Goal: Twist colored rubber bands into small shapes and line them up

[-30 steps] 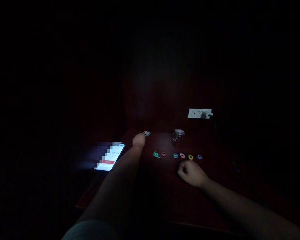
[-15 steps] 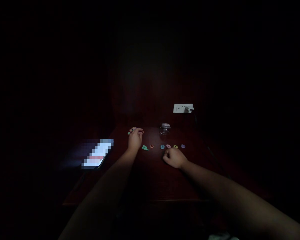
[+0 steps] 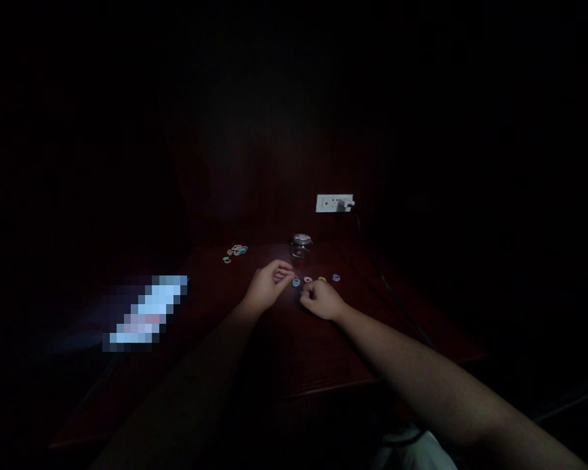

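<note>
My left hand reaches over the middle of the dark red table, its thumb and fingers pinched on a small reddish hair tie at the fingertips. Just beyond those fingertips lies a blue hair tie. A pink hair tie, a yellow hair tie and a purple hair tie continue the row to the right. My right hand rests curled on the table just in front of this row; what its fingers hold, if anything, is hidden. My left hand covers the row's left part.
A loose pile of coloured hair ties lies at the back left. Behind the row stands a clear lidded jar. A lit phone is at the left. A wall socket holds a plug, its cable running down the right side.
My left hand has moved from the pile at the back left to the row, carrying the reddish hair tie. My right hand stays curled by the row. The view has shifted right.
</note>
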`<state>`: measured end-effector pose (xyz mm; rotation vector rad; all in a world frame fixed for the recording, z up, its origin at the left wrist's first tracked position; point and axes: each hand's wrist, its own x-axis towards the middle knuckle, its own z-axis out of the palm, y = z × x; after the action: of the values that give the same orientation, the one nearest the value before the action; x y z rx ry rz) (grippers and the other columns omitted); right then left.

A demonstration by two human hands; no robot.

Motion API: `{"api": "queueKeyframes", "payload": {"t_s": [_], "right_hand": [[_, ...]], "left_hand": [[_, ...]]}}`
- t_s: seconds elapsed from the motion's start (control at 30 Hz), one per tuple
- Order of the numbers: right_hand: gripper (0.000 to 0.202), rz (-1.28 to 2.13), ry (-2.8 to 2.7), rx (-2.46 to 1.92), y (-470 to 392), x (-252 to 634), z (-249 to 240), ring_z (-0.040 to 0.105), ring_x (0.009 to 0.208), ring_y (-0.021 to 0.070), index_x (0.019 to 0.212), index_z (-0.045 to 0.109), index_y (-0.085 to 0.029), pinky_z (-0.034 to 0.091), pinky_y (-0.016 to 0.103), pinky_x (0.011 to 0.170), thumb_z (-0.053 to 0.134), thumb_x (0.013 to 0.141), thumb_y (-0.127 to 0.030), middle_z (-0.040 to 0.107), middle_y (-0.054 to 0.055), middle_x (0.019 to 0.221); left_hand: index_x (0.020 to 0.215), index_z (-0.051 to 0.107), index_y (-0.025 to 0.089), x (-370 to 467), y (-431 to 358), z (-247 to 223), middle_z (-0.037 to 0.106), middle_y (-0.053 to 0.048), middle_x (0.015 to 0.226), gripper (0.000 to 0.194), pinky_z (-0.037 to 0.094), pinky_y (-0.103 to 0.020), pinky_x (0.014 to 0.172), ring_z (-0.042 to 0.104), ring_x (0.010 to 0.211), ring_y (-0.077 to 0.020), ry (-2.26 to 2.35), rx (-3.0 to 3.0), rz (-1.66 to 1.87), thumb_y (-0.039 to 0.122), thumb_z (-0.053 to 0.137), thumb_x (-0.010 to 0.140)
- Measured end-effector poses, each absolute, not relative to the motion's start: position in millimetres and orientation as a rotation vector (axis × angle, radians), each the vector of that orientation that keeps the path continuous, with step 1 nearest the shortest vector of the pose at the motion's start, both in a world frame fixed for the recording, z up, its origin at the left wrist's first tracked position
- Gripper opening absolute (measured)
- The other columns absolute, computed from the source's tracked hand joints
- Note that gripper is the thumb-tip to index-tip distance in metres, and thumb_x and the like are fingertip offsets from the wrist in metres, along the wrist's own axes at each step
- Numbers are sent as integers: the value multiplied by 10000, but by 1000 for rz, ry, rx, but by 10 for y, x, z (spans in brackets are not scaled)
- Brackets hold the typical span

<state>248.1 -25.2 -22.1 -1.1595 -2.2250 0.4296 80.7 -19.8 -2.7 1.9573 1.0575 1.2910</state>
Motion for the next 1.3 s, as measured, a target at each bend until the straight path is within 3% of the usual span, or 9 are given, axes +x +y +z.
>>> {"api": "queueKeyframes", "payload": {"t_s": [0.2, 0.37, 0.7, 0.9, 1.3], "right_hand": [[34, 639, -2017, -998, -174, 2479, -212, 392, 497, 76, 647, 458, -168, 325, 184, 492, 457, 665, -197, 446, -38, 545], [120, 862, -1874, -866, -149, 2490, -200, 372, 479, 70, 759, 444, -174, 308, 178, 452, 488, 697, -266, 415, -48, 554], [174, 919, -1901, -831, -155, 2568, -116, 322, 437, 50, 718, 506, -146, 251, 172, 409, 520, 704, -319, 410, -50, 521], [193, 870, -1897, -867, -166, 2579, -99, 299, 428, 48, 709, 497, -146, 231, 166, 399, 532, 700, -335, 375, -59, 495], [155, 960, -1915, -758, -183, 2585, -92, 322, 447, 50, 713, 471, -146, 252, 167, 412, 521, 721, -292, 388, -57, 521]], "left_hand": [[907, 506, 137, 878, -210, -44, 624, -70, 859, 236, 510, -279, 715, 602, 786, -138, 1049, 1950, 1225, 189, 565, 684], [883, 519, 147, 906, -239, -49, 620, -51, 829, 244, 519, -252, 677, 606, 740, -125, 1086, 1969, 1209, 216, 589, 660], [905, 524, 158, 939, -260, -72, 616, -30, 788, 295, 503, -224, 628, 589, 679, -104, 1169, 2029, 1130, 258, 597, 638], [851, 555, 153, 956, -319, -16, 616, -32, 797, 207, 477, -212, 644, 574, 701, -107, 1170, 2100, 1032, 273, 529, 685], [710, 517, 146, 955, -393, 60, 529, 25, 567, 173, 356, -159, 440, 451, 479, -58, 1246, 2078, 950, 317, 521, 685]]}}
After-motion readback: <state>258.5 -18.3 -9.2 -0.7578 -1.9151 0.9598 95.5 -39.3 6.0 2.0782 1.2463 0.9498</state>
